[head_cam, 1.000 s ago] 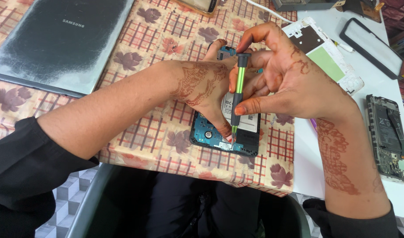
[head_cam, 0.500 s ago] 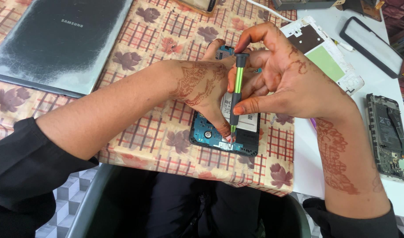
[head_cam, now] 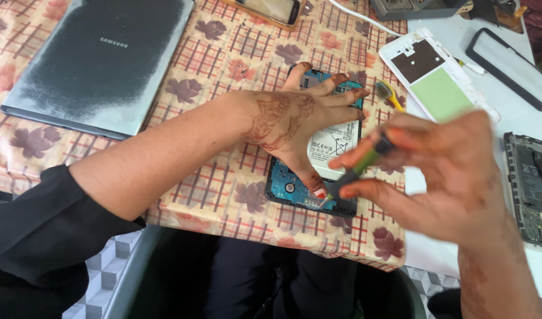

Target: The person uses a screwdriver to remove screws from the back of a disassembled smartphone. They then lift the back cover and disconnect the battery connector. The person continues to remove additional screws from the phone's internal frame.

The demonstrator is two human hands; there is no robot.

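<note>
On floral cloth: left hand flat on opened phone, white label; right hand fingers pinching green screwdriver.

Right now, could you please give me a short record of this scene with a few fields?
Left hand: pressed flat on the opened phone, steadying it
Right hand: pinching a green screwdriver, tip at the phone's lower edge
Surface: patterned tablecloth
Far left: grey tablet, face down
Right side: white phone frame; bare circuit board
</note>
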